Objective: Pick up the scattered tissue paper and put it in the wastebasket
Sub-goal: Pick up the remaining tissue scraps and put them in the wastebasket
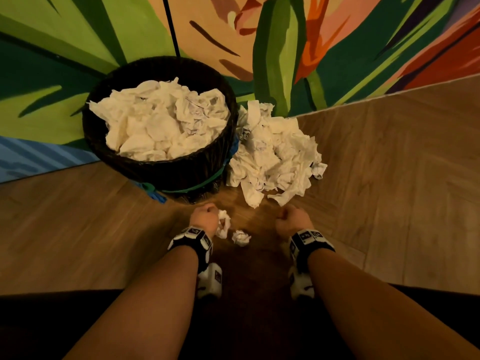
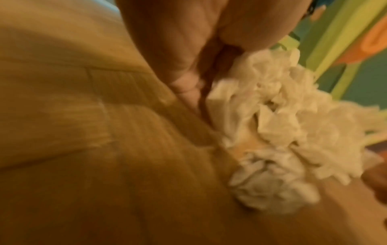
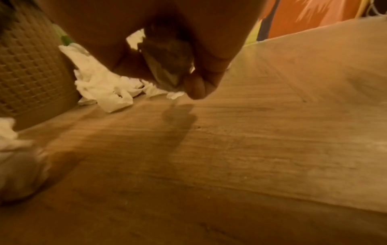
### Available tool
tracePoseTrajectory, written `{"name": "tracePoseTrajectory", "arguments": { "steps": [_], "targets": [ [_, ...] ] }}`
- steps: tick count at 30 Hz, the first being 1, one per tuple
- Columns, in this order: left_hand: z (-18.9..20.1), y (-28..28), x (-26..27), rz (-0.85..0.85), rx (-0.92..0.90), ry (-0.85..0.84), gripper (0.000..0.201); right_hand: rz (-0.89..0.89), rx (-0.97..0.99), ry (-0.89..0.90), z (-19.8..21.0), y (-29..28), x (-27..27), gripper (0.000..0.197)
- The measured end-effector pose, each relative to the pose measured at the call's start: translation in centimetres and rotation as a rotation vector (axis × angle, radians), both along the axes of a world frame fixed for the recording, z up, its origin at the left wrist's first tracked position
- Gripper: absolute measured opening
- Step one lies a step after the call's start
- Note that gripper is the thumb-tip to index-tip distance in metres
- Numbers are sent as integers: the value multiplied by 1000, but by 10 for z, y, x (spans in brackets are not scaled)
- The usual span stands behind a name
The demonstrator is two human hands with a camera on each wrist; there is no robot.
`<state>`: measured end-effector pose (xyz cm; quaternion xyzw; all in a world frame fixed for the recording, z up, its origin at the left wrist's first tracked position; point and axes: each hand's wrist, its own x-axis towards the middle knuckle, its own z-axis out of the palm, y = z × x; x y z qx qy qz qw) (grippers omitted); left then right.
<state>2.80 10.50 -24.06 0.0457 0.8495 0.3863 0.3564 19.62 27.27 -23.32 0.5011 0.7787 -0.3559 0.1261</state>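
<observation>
Left hand curls round a crumpled tissue low over the floor; right hand closes on a smaller wad. One ball lies between them; a pile touches the nearly full wastebasket. Tissue is probably light, soft and compressible: best gathered by bunching handfuls.

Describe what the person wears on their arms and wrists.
Both forearms are bare, no sleeves showing. The left wrist and the right wrist each carry a black band set with white panels bearing black square markings. A white camera block hangs under each wrist.
</observation>
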Motion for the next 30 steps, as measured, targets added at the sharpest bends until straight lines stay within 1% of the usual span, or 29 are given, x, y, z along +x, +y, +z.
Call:
{"name": "tracePoseTrajectory", "arguments": {
  "steps": [2, 3, 4, 5, 6, 7, 8, 9, 10, 11, 13, 14, 16, 17, 20, 21, 23, 24, 25, 27, 28, 29, 30],
  "targets": [
    [6, 7, 2, -9, 54, 48, 27, -65, 82, 82, 1, 5, 2, 15],
    [8, 9, 4, -38, 66, 66, 26, -100, 127, 149, 2, 7, 3, 23],
    [10, 11, 7, -104, 67, 71, 20, -124, 155, 212, 3, 9, 3, 36],
    [11, 12, 11, -204, 46, 39, 10, -117, 149, 242, 4, 11, 2, 52],
    [11, 12, 17, -339, 11, 8, 4, -73, 109, 223, 5, 14, 0, 68],
    [8, 13, 24, -483, -33, 7, 17, 2, 54, 157, 6, 15, -2, 80],
    [2, 14, 31, -600, -91, 27, 29, 92, 17, 64, 6, 15, -4, 86],
    [-4, 14, 37, -665, -140, 52, 36, 180, 4, -34, 4, 16, -5, 86],
    [-10, 13, 43, -696, -179, 72, 37, 251, 8, -115, 1, 15, -5, 82],
    [-16, 10, 48, -725, -222, 101, 33, 300, 25, -166, -4, 14, -4, 76],
    [-26, 4, 52, -805, -303, 173, 21, 325, 83, -179, -11, 9, -1, 60],
    [-28, 2, 53, -824, -311, 187, 19, 309, 97, -158, -13, 7, 1, 52],
    [-24, 0, 52, -807, -281, 187, 20, 280, 56, -129, -16, 2, 5, 39],
    [-19, 1, 50, -784, -269, 191, 20, 252, 12, -123, -17, 0, 8, 37],
    [-9, 1, 46, -696, -250, 209, 23, 114, -123, -77, -19, -8, 21, 48],
    [-4, 1, 45, -673, -213, 188, 23, 93, -123, -70, -20, -11, 25, 43],
    [15, 0, 46, -645, -127, 130, 17, 76, -101, -77, -17, -13, 30, 20],
    [28, 2, 47, -643, -101, 110, 11, 50, -100, -74, -13, -12, 31, 13],
    [41, 7, 47, -659, -79, 107, 9, -1, -101, -56, -7, -9, 29, 11],
    [72, 19, 45, -703, -20, 142, 35, -159, -114, 22, 12, 0, 22, 13],
    [90, 26, 43, -701, 41, 157, 42, -237, -126, 74, 23, 4, 15, 16],
    [111, 31, 41, -686, 127, 173, 41, -302, -146, 145, 35, 9, 6, 17],
    [132, 36, 40, -670, 233, 190, 34, -368, -184, 239, 49, 12, -3, 18]
  ]
}}
